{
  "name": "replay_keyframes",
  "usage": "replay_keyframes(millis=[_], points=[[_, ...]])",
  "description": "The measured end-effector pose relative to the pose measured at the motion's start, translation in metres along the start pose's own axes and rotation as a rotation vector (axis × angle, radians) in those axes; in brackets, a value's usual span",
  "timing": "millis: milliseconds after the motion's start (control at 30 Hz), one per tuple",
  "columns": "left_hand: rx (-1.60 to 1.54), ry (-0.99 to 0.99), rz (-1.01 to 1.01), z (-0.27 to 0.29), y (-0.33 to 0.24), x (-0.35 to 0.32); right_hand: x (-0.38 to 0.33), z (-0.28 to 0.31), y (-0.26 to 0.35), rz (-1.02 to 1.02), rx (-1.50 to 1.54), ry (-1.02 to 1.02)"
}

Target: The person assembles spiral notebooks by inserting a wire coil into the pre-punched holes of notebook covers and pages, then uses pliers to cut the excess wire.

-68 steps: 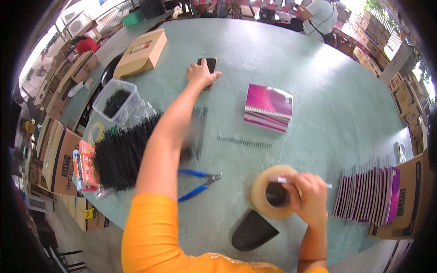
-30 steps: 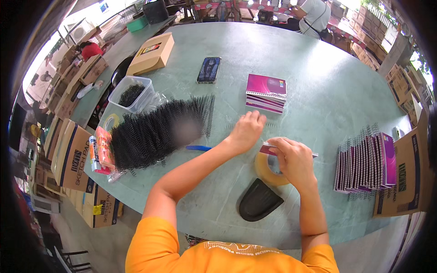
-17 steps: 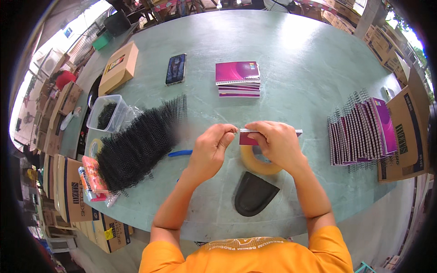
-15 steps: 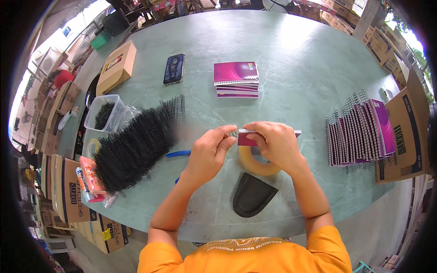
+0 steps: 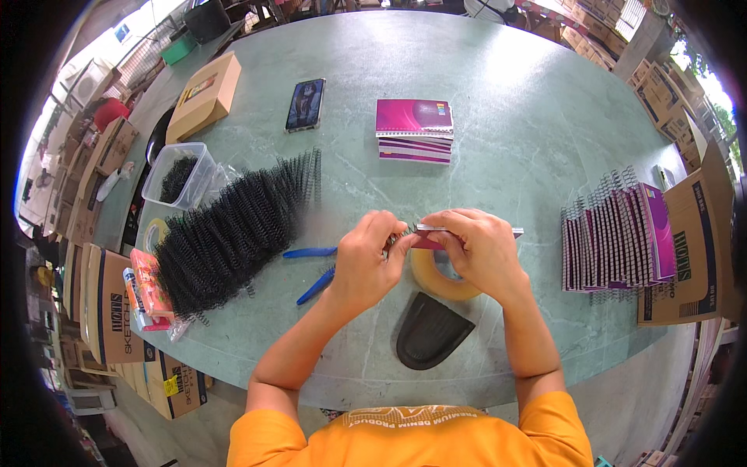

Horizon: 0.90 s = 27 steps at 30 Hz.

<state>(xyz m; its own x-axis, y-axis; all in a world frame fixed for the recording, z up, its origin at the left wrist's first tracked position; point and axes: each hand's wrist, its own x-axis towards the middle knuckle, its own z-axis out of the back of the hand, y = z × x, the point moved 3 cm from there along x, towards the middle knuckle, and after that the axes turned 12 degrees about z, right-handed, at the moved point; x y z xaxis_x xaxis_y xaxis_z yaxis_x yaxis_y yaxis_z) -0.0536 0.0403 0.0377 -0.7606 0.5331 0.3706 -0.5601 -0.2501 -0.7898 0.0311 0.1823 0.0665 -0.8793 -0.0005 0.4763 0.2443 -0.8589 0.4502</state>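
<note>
My right hand [image 5: 484,247] grips a small purple notebook [image 5: 429,242], seen nearly edge-on, above the table. At the notebook's left end, my left hand [image 5: 367,255] pinches a black spiral binding coil [image 5: 403,232]. How far the coil runs through the holes is hidden by my fingers. Under the notebook lies a wide roll of tan tape [image 5: 443,288]. A tool with blue handles [image 5: 316,286], probably pliers, sits partly behind my left hand. Closer to me is a black rounded pad [image 5: 433,333].
A large heap of black coils [image 5: 229,237] lies left, beside a clear plastic tub [image 5: 198,183]. Beyond my hands are a stack of purple notebooks [image 5: 414,128] and a phone [image 5: 305,104]. At right, notebooks with coils [image 5: 615,241] stand against a cardboard box [image 5: 689,249].
My left hand has moved in at the notebook's end, with its thumb and fingers closer together on the coil. More of the blue handles shows. The whole view has shifted slightly.
</note>
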Motion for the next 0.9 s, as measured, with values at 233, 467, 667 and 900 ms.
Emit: replay_keyframes(millis=[233,467,667,900], points=[[0.086,0.126,-0.06,0.01,0.006,0.014,0.001,-0.003,-0.001,0.054,-0.111,0.039],[0.08,0.384,0.059,0.015,0.01,0.016,0.001,-0.009,-0.001,0.055,-0.103,-0.056],[0.104,0.182,-0.023,0.013,-0.002,0.016,0.004,-0.01,0.004,0.171,-0.073,-0.171],[0.076,0.184,0.016,0.015,-0.009,0.013,0.001,-0.011,0.006,0.068,0.046,-0.083]])
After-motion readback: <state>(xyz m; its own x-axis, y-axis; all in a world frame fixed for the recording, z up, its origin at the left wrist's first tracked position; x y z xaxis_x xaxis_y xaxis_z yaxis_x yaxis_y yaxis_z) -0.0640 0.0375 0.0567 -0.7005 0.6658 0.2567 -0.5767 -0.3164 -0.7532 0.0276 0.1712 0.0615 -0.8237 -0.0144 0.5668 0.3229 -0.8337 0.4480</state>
